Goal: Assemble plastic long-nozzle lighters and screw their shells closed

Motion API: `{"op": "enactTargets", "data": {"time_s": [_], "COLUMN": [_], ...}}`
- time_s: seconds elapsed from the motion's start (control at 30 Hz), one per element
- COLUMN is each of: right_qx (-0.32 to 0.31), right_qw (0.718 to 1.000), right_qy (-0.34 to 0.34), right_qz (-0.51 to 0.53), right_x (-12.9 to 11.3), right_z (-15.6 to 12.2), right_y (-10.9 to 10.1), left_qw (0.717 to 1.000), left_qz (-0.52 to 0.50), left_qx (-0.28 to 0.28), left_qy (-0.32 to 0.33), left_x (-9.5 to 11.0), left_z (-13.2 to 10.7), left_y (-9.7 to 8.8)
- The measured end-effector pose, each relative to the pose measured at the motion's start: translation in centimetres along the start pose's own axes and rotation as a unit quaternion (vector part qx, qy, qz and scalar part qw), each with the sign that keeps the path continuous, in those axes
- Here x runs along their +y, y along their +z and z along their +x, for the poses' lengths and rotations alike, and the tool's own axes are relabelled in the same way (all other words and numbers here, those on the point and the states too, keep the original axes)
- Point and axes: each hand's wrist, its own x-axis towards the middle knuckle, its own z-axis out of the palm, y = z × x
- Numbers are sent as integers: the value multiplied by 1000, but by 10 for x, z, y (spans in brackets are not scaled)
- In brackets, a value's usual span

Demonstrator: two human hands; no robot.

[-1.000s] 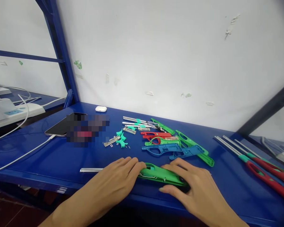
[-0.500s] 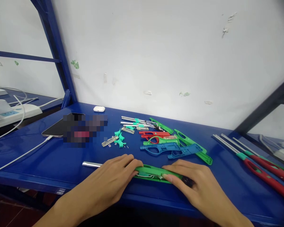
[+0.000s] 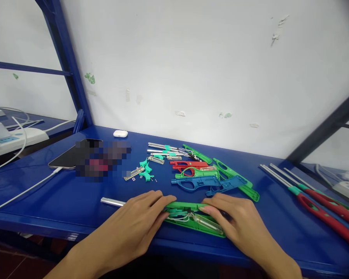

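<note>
At the front of the table, a long-nosed lighter [image 3: 192, 219] with a green casing lies crosswise, its silver tube [image 3: 113, 202] sticking out to the left. My left hand [image 3: 145, 215] is closed around its left part. At the right end, my right hand [image 3: 235, 217] pinches the upper casing half [image 3: 187, 205]. The two halves stand apart along the near side. Between them show white wires, teal parts and a clear fuel tank [image 3: 208, 223]. A dark object, partly hidden, sits under my right fingers; I cannot make out what it is.
Behind my hands lie blue casing halves [image 3: 195, 182], red ones [image 3: 184, 166] and green ones, plus teal triggers [image 3: 146, 170] and metal tubes. Red-handled lighters [image 3: 317, 205] lie at right. A charging phone [image 3: 66, 155] and white earbud case [image 3: 120, 133] are at left.
The gap between the green casing halves has widened, and the clear tank and wires show more. My right hand has tilted the upper half up and away.
</note>
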Motion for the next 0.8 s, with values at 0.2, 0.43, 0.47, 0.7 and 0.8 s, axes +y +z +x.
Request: {"op": "enactTargets", "data": {"time_s": [0.2,0.43,0.47,0.7,0.8], "right_qx": [-27,-28,-27,27,75], "right_qw": [997,994,995,998,994], "right_qy": [56,97,92,50,38], "right_qz": [34,41,35,31,65], "right_x": [-1,-3,-3,-4,-12], "right_z": [8,13,14,12,4], "right_y": [1,0,1,2,-4], "left_qw": [997,992,992,991,993], "left_qz": [-42,-90,-91,-108,-91], "left_qx": [-29,-46,-46,-45,-41], "left_qy": [-55,-70,-70,-68,-61], "left_x": [-1,-3,-3,-6,-7], "left_z": [-2,2,2,4,4], "left_y": [2,-2,-2,4,7]}}
